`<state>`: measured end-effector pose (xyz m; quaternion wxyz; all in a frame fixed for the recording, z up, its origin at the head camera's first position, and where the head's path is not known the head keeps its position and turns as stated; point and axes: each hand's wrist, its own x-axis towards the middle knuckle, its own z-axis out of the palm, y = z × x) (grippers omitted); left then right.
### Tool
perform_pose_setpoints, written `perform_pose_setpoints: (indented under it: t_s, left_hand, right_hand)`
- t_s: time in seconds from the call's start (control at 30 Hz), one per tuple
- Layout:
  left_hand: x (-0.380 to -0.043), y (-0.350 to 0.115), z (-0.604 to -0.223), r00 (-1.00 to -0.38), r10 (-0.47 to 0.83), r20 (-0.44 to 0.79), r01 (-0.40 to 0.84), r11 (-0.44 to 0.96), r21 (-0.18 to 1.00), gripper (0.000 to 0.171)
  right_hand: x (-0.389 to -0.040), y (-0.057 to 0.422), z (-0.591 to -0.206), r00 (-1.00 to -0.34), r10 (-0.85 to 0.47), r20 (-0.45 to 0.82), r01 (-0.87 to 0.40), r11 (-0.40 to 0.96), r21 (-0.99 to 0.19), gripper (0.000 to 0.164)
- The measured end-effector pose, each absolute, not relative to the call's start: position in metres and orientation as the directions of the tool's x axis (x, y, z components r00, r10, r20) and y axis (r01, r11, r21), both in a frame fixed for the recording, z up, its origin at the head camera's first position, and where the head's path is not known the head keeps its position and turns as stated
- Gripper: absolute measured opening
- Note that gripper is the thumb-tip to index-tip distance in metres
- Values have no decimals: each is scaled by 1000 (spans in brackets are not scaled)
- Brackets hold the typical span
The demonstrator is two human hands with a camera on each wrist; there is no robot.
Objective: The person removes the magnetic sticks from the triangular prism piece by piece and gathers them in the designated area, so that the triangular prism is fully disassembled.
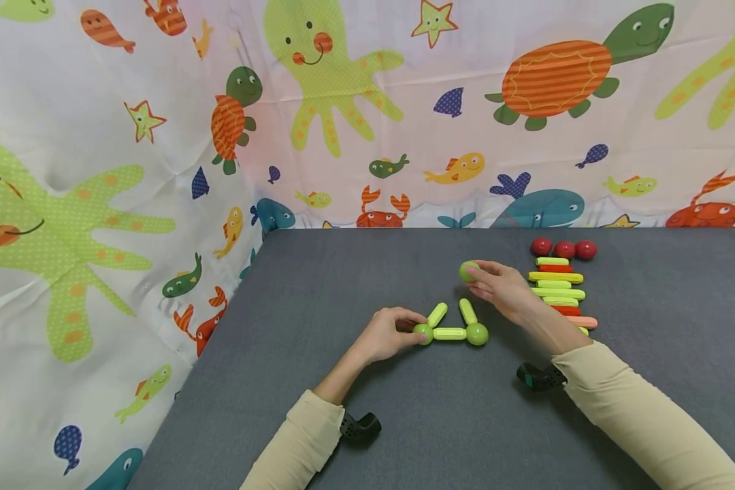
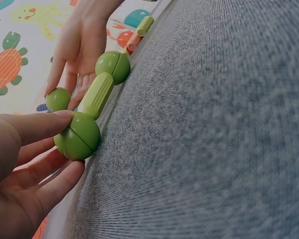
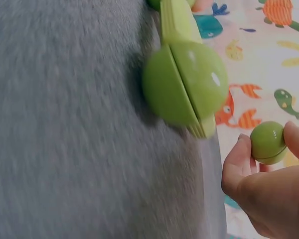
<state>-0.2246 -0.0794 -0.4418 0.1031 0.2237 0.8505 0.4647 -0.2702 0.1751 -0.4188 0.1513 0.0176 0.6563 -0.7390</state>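
Note:
On the grey cloth lies a joined piece: a left green ball (image 1: 425, 334) and a right green ball (image 1: 477, 334) with a yellow-green rod (image 1: 450, 334) between them. From the left ball a second rod (image 1: 437, 314) slants up and inward; another rod (image 1: 468, 312) leans inward from the right ball. My left hand (image 1: 393, 333) pinches the left ball between thumb and fingers, as the left wrist view also shows. My right hand (image 1: 501, 288) pinches a loose green ball (image 3: 268, 142) between thumb and fingertips, beyond the two leaning rods.
Right of the joined piece, several yellow-green, red and pink rods (image 1: 557, 292) lie in a column, partly behind my right forearm. Three red balls (image 1: 565, 250) sit at its far end. A curtain with sea animals (image 1: 355, 136) hangs along the back and left table edges.

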Motion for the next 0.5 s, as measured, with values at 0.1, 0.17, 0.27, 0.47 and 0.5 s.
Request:
perform_pose_setpoints:
  t_s: [0.1,0.17,0.27,0.47,0.5]
  left_hand:
    - [-225,-79,-442,-876,481,27,282,467,838,28]
    - [-225,-79,-442,-875,483,24,280,466,839,28]
    - [-225,-80,-441,-873,487,22,278,460,843,28]
    - [-225,-81,-441,-870,492,20,271,446,853,28]
    - [-224,-81,-441,-871,492,18,269,446,854,28]
  right_hand:
    - [-270,187,-414,-955,-177,-237,263,-143,-954,68]
    - [-270,195,-411,-956,-159,-248,273,-165,-948,70]
    - [-271,208,-405,-954,-138,-265,288,-187,-939,73]
    - [-271,237,-397,-957,-139,-256,284,-261,-922,60]
    - [-271,242,-396,-958,-141,-251,281,-267,-922,55]
